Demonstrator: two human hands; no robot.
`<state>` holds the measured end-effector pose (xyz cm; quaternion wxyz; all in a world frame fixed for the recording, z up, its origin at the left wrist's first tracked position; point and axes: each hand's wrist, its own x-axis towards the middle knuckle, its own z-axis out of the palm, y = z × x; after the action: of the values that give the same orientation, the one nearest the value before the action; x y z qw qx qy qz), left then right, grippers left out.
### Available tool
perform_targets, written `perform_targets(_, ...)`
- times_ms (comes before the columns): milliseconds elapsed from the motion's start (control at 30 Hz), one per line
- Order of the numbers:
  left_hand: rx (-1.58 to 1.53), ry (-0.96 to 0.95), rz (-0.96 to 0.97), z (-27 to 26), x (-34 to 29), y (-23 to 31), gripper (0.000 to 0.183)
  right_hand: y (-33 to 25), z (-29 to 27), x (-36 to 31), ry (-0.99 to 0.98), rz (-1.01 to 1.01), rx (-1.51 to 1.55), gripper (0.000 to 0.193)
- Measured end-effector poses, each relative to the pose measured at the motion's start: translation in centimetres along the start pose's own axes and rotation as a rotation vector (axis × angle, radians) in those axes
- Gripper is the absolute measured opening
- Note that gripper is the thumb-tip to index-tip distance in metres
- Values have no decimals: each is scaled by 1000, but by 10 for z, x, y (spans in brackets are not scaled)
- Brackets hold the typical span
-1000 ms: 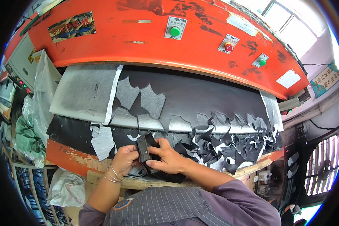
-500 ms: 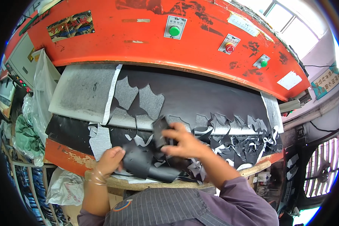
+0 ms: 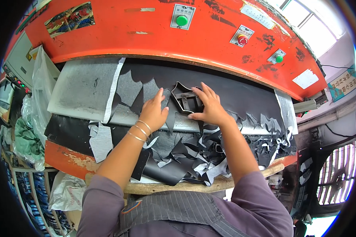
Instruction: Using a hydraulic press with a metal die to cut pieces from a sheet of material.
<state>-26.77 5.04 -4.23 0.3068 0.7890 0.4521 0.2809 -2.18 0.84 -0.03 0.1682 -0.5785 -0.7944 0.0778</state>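
A dark metal cutting die (image 3: 184, 99), shaped as an angular open frame with crossbars, rests on the black sheet material (image 3: 233, 91) close to its ragged cut edge. My right hand (image 3: 210, 104) has its thumb and fingers spread around the right side of the die, gripping it. To the left of the die, my left hand (image 3: 154, 113) reaches over grey-backed material with fingers stretched and nothing in them. Nearer to me, a smooth black piece (image 3: 162, 168) lies beside a heap of cut scraps (image 3: 201, 154), some showing white or grey backs.
Across the back runs the orange beam (image 3: 130, 35) of a press, with green buttons (image 3: 181, 20) and a red button (image 3: 242, 39). A pale board (image 3: 79, 91) lies under the sheet. A wooden rail (image 3: 146, 188) edges the front, and clear plastic (image 3: 43, 87) hangs at the left.
My right hand has carried the die away from me onto the sheet. My left hand has let go of a black piece near the front and moved forward and right.
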Motion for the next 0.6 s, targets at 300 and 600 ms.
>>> perform_targets(300,214,2,51,34,22,4,71,3,32,-39,211,276,13,93)
perform_targets(600,241,30,139,30,25,1,64,-1,34,-35,249,252,-41,88)
